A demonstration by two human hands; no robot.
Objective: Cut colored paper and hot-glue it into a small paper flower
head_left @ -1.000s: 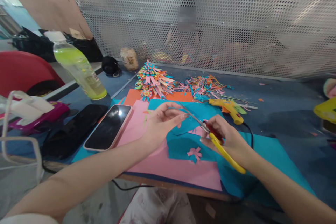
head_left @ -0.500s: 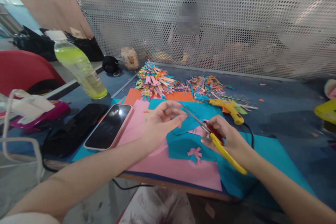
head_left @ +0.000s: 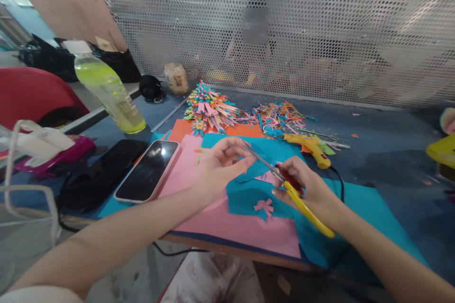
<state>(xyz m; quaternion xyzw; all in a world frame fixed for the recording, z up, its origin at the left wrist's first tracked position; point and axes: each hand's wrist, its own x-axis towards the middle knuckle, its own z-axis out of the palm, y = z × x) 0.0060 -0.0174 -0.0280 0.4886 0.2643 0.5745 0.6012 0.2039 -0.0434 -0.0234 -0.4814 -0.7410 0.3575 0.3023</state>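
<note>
My right hand (head_left: 311, 187) grips a pair of scissors (head_left: 300, 202) with a long yellow handle and a dark red part under my fingers. Their metal blades point up and left towards my left hand (head_left: 227, 165). That hand is closed in a loose pinch beside the blade tips; whatever is between its fingertips is too small or hidden to make out. Beneath the hands lie blue paper (head_left: 245, 199) and pink paper (head_left: 213, 227). A small cut pink paper piece (head_left: 263, 207) rests on the blue sheet.
A phone (head_left: 147, 173) lies left of my left hand. Behind stand a spiky multicoloured paper model (head_left: 209, 109) and a heap of paper scraps (head_left: 277, 116). A yellow glue gun (head_left: 309, 147) with a black cable lies right. At left a green drink bottle (head_left: 110, 92) leans. Perforated metal panel (head_left: 320, 33) closes the back.
Almost nothing differs. My left hand shifts very slightly at the blade tips, while my right hand keeps its hold on the scissors.
</note>
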